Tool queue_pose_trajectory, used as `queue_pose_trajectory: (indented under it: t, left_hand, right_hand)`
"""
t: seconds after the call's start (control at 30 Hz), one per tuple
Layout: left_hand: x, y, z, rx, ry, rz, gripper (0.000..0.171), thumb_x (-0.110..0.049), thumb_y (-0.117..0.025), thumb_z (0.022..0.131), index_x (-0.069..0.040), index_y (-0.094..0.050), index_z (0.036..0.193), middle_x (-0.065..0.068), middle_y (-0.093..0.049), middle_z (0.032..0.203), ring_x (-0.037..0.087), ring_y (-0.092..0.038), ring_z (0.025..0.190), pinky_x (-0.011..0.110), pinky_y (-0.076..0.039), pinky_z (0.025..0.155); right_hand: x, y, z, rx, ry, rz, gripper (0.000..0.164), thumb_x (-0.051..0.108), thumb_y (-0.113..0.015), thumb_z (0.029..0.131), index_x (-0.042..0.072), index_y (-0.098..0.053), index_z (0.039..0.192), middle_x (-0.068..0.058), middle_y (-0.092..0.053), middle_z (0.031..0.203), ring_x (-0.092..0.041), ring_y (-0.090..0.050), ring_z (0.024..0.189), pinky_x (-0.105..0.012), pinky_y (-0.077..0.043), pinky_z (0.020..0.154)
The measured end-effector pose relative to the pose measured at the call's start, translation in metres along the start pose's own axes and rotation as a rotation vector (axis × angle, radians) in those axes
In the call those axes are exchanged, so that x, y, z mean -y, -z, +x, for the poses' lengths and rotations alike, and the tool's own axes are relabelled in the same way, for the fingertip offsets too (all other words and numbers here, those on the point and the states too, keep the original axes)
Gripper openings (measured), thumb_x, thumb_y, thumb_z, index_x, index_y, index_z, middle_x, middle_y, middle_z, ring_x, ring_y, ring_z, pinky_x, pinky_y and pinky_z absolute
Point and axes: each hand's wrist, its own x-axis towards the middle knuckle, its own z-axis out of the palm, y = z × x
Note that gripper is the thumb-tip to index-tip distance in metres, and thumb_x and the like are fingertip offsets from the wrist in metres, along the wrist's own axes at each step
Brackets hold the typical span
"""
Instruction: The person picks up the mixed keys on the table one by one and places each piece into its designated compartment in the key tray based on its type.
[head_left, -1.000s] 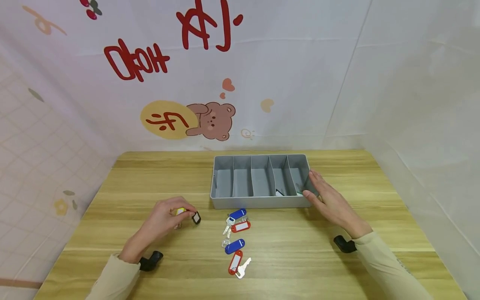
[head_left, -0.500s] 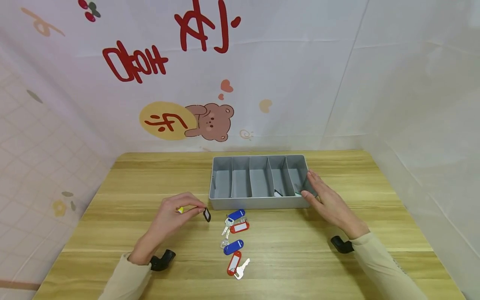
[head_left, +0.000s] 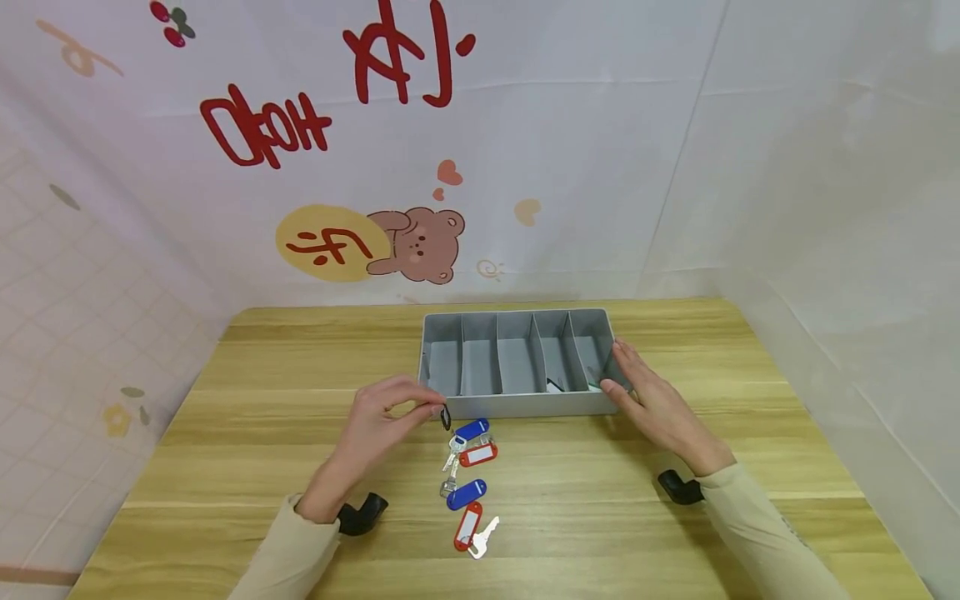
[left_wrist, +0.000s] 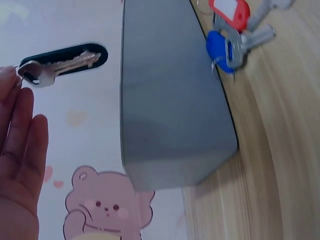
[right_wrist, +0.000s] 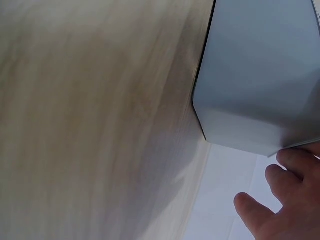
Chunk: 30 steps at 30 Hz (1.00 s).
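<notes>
My left hand pinches a black key tag at the front left corner of a grey divided box. In the left wrist view a metal key hangs with the black tag from a ring at the fingertips, level with the box's upper rim. My right hand rests on the box's right end, its thumb near the front corner and its straight fingers along the side wall. The right wrist view shows the fingertips right at the rim.
Below the box lie blue key tags and red key tags with keys. Small items with dark and green edges show inside the two right compartments. A printed wall cloth stands behind the wooden table.
My left hand has moved right and slightly up with the black-tagged key, from the table left of the box to its front left corner. The right hand stays on the box.
</notes>
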Motion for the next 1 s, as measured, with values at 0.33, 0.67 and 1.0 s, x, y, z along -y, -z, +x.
queue_pose_trajectory:
  t: [0.33,0.67,1.0]
  left_hand:
    - [-0.006,-0.030,0.024,-0.055,-0.126,-0.086,0.014,0.005,-0.079,0.088,-0.004,-0.080,0.099,0.008,-0.075,0.092,0.020,-0.071,0.086,0.024,-0.057,0.076]
    - [-0.017,-0.060,0.047,-0.057,-0.150,-0.117,0.020,0.011,-0.079,0.084,-0.003,-0.080,0.098,0.007,-0.075,0.094,0.021,-0.072,0.088,0.035,-0.061,0.072]
    - [-0.023,-0.083,0.066,-0.072,-0.101,-0.130,0.014,0.001,-0.080,0.088,-0.007,-0.082,0.098,0.005,-0.076,0.094,0.016,-0.070,0.086,0.030,-0.055,0.067]
  right_hand:
    - [0.001,0.001,0.000,-0.007,0.000,0.016,0.076,0.042,-0.051,0.109,0.001,-0.018,0.164,-0.016,-0.014,0.172,-0.035,-0.012,0.158,-0.062,-0.020,0.121]
    - [0.000,0.001,-0.001,-0.012,-0.005,0.027,0.076,0.042,-0.051,0.109,0.003,-0.017,0.165,-0.015,-0.014,0.172,-0.036,-0.014,0.157,-0.063,-0.022,0.120]
    - [0.000,-0.002,0.000,-0.026,-0.002,0.033,0.076,0.041,-0.051,0.109,0.003,-0.017,0.165,-0.016,-0.014,0.172,-0.038,-0.016,0.156,-0.063,-0.023,0.119]
